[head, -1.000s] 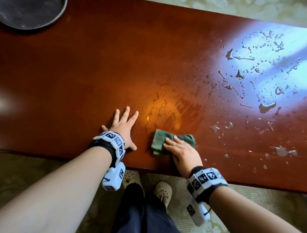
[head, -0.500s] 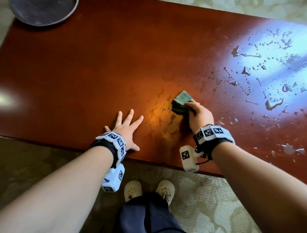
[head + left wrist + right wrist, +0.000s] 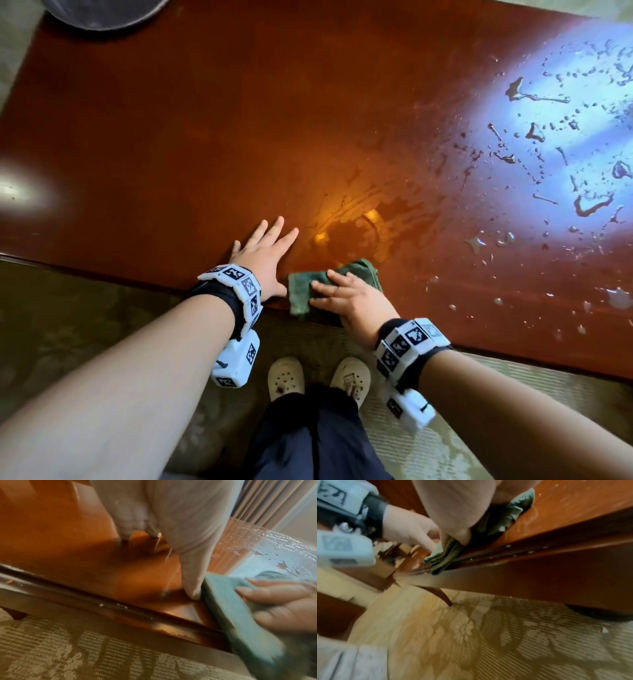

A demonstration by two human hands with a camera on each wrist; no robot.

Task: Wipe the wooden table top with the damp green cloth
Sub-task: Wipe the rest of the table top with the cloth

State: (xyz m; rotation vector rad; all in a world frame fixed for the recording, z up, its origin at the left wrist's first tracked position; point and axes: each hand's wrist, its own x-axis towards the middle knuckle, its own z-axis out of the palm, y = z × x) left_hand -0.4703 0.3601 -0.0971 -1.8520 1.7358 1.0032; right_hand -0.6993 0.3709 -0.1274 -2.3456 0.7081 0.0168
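Dark round tray [image 3: 102, 13] sits at the far left corner, only partly in view at the top edge. Floor's covered in a beige carpet [image 3: 85, 325] with a leafy pattern and ribbed stripes, it shows up in both wrist views too [image 3: 505, 635]. A pair of cream clog-style shoes [image 3: 286, 377] with holes on top stand on it, toes pointing forward, with dark trousers [image 3: 318, 438] above them. Pale pleated curtains [image 3: 267, 500] hang at the far right in the left wrist view.
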